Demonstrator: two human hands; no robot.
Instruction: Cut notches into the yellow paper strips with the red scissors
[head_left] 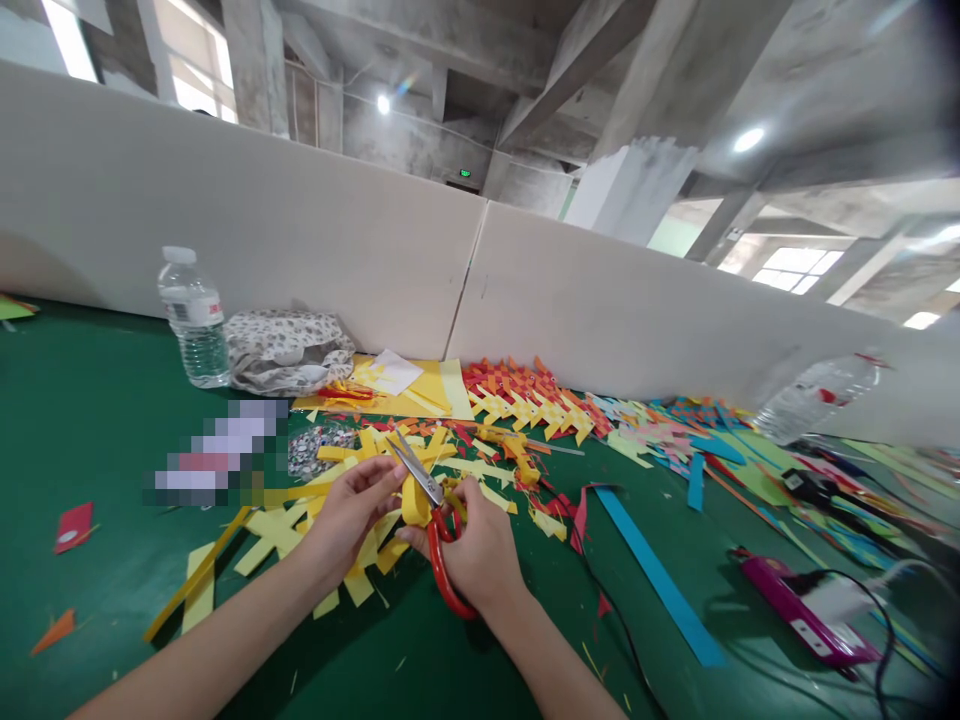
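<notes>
In the middle of the head view, my right hand (484, 545) is closed round the red handles of a pair of scissors (441, 545). The metal blades point up and to the left and look nearly closed. A looped yellow paper strip (415, 503) hangs under the blades, between my two hands. My left hand (358, 515) pinches with thumb and fingers close to the blades, on yellow paper. Part of that paper also shows by my right fingers. Beneath both hands lies a loose heap of yellow paper strips (281, 530).
Behind the heap are a yellow hot glue gun (517, 450), woven red and yellow paper pieces (525, 395) and a bag of small beads or eyes (319, 452). Water bottles (196, 325) stand left and lean right. A purple power strip (806, 610) with cables and a blue strip (656, 575) lie right.
</notes>
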